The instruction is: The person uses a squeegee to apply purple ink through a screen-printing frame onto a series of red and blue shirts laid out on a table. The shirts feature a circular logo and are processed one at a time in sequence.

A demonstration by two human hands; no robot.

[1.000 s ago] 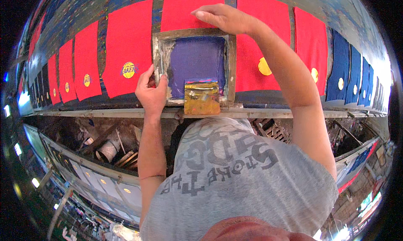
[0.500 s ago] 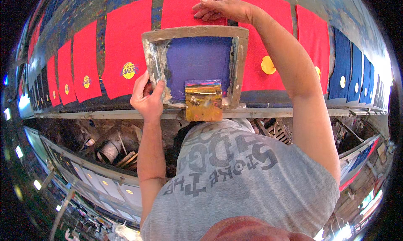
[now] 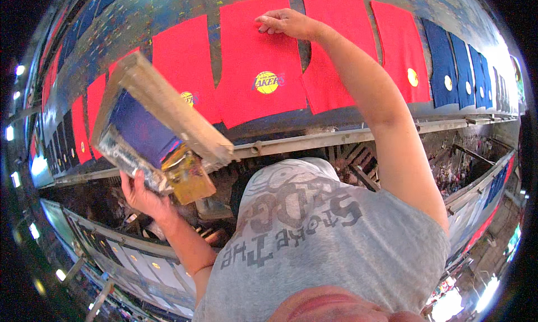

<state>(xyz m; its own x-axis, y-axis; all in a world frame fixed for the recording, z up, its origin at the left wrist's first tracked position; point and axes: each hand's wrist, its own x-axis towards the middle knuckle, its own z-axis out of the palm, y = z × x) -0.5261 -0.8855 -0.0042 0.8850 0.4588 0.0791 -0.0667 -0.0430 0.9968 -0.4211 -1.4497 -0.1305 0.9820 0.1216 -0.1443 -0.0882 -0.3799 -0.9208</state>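
Note:
My left hand (image 3: 144, 197) grips a tilted wooden screen-printing frame (image 3: 180, 109) with blue mesh, lifted off to the left of the middle red fabric piece (image 3: 241, 53). A yellow, paint-smeared squeegee (image 3: 189, 182) sits at the frame's lower end. The red piece bears a yellow ball logo with purple lettering (image 3: 267, 83) near its lower edge. My right hand (image 3: 277, 22) is over the top part of that piece, fingers loosely bent and apart, with nothing visible in them; whether they touch the cloth I cannot tell.
More red pieces (image 3: 400, 47) and navy pieces (image 3: 440, 70) with yellow prints line the long paint-speckled table (image 3: 185, 5), edged by a metal rail (image 3: 302, 138). Behind my body runs another table with pale pieces (image 3: 157, 271). Clutter (image 3: 465, 165) lies between the tables.
The frame has been lifted, tilted and swung down-left in my left hand, uncovering the logo. My right hand has dropped slightly in the picture; the view of the table has shifted.

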